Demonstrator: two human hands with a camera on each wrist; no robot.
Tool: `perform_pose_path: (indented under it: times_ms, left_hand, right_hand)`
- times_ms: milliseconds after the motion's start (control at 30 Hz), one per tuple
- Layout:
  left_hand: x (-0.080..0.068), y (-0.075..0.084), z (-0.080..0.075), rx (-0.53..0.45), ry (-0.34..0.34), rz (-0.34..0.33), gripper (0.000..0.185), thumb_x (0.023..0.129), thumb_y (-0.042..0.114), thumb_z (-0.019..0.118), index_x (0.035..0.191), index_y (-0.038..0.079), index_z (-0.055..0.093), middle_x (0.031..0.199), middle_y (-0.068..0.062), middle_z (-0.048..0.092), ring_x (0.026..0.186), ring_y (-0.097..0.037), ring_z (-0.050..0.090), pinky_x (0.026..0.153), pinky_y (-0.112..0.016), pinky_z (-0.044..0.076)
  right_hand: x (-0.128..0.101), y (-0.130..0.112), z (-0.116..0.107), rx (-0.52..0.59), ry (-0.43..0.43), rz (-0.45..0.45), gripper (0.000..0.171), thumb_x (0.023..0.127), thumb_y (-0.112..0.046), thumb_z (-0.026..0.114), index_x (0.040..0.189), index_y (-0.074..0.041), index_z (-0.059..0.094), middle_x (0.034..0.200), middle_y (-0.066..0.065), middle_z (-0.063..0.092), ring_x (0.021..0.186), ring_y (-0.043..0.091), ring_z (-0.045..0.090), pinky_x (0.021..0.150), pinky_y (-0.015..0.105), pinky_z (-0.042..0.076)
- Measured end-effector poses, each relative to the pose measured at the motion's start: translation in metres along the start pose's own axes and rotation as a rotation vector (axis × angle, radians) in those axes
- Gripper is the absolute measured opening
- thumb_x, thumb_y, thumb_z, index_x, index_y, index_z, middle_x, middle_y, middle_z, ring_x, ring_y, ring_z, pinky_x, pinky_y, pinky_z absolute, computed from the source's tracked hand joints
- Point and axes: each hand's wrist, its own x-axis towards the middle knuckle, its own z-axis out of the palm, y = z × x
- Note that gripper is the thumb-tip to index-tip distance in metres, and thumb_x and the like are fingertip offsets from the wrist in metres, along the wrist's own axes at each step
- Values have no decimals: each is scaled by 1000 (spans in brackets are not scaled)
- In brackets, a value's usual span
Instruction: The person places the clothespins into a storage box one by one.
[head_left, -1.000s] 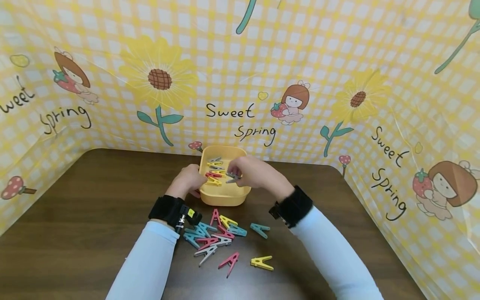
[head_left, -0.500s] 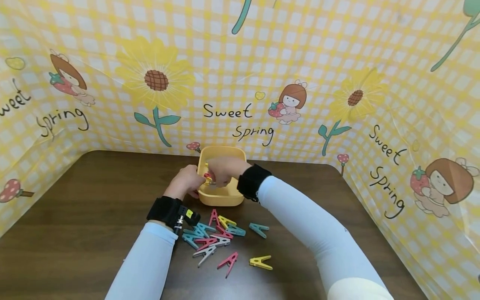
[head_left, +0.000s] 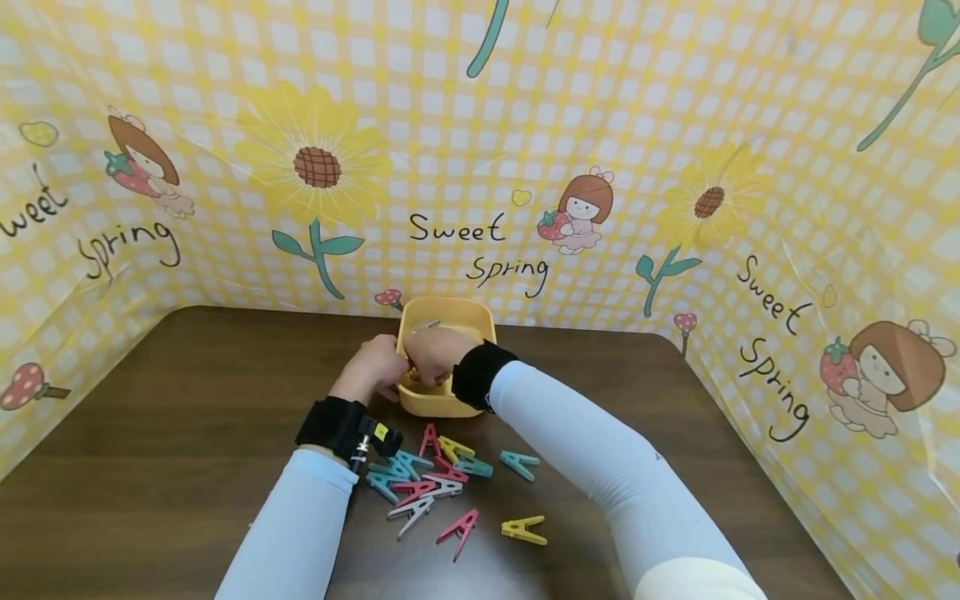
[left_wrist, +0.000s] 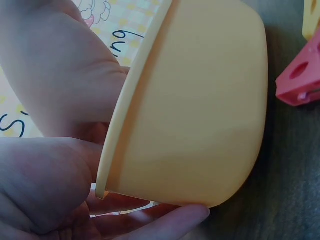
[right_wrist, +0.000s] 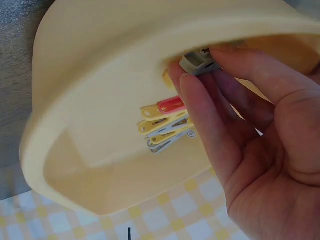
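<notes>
A yellow plastic bowl (head_left: pixel 480 315) stands on the dark wooden table near the back wall. My left hand (head_left: pixel 372 367) grips its left rim, fingers curled under the outer wall (left_wrist: pixel 200 110). My right hand (head_left: pixel 429 352) reaches across the bowl to that same left side. In the right wrist view my right hand (right_wrist: pixel 215 75) pinches a grey clothespin (right_wrist: pixel 196 64) at the rim of the bowl (right_wrist: pixel 100 65). Several clothespins (right_wrist: pixel 165 125), red, yellow and grey, are clipped side by side on the rim just beside it.
A loose pile of coloured clothespins (head_left: pixel 420 477) lies in front of the bowl. A teal clothespin (head_left: pixel 519 463), a pink one (head_left: pixel 459 531) and a yellow one (head_left: pixel 523 530) lie apart from it. A yellow checked backdrop (head_left: pixel 675 125) walls the table on three sides.
My right hand has carried the grey clothespin from the bowl's right side across to its left rim. The left hand has kept its hold on the bowl.
</notes>
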Motion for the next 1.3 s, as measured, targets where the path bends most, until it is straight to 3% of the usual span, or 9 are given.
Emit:
perform_pose_path:
  times_ms: [167, 300, 567, 600, 667, 767, 900, 1067, 1300]
  left_hand:
    - [-2, 2, 0, -1, -1, 3, 35, 107, 7, 50, 138, -8, 57, 137, -32, 64, 104, -38, 77, 76, -44, 71]
    - [-1, 2, 2, -3, -4, 7, 35, 107, 8, 52, 138, -8, 57, 138, -32, 64, 102, -38, 78, 77, -44, 71]
    - [-1, 2, 4, -9, 14, 9, 35, 105, 5, 53, 137, -9, 57, 133, -32, 66, 104, -38, 77, 74, -43, 71]
    - [0, 2, 5, -9, 14, 5, 36, 105, 5, 53, 138, -9, 57, 133, -31, 66, 104, -39, 77, 73, -42, 71]
    - [1, 2, 5, -10, 8, -10, 39, 107, 7, 53, 142, -9, 55, 134, -31, 66, 104, -38, 78, 72, -41, 71]
    - [2, 3, 6, -19, -1, -35, 44, 109, 9, 53, 149, -9, 49, 136, -32, 66, 102, -36, 79, 73, -40, 70]
    - [3, 4, 6, -32, -4, -57, 50, 110, 10, 52, 156, -9, 43, 137, -32, 64, 101, -35, 79, 74, -39, 70]
    - [4, 3, 7, -37, 6, -57, 50, 110, 11, 52, 156, -8, 43, 136, -32, 64, 97, -31, 78, 73, -38, 70]
    - [4, 4, 4, -25, 6, -67, 48, 111, 13, 52, 154, -7, 44, 134, -31, 65, 96, -30, 78, 75, -39, 70]
  right_hand:
    - [8, 2, 6, -26, 35, 14, 11, 97, -3, 74, 104, -10, 70, 95, 6, 69, 79, 21, 63, 64, 27, 50]
    - [32, 13, 16, -55, 74, 26, 8, 99, -13, 76, 104, -11, 69, 93, 4, 67, 80, 21, 60, 68, 30, 49]
    - [-5, 14, -4, -70, 152, -15, 9, 102, -18, 69, 97, -12, 64, 83, 0, 59, 72, 16, 54, 64, 26, 40]
    - [5, 25, 0, -56, 182, -22, 15, 103, -24, 70, 95, -14, 63, 81, -2, 57, 71, 14, 52, 64, 26, 39]
    - [-3, 31, -3, -51, 226, -11, 18, 105, -31, 68, 103, -14, 66, 89, -1, 63, 78, 15, 57, 70, 27, 47]
    - [-17, 44, -3, -39, 304, 21, 37, 106, -43, 67, 131, -15, 68, 124, 4, 70, 110, 20, 68, 97, 35, 58]
    - [-59, 53, -2, -4, 395, 47, 66, 106, -46, 69, 162, -19, 48, 170, 10, 45, 161, 32, 41, 133, 57, 38]
    - [-101, 75, 15, 99, 465, 60, 88, 100, -48, 77, 171, -21, 33, 182, 11, 23, 172, 40, 13, 138, 67, 17]
    - [-160, 94, 44, 220, 415, 127, 108, 90, -52, 87, 174, -24, 25, 184, 14, 16, 171, 46, 9, 135, 75, 18]
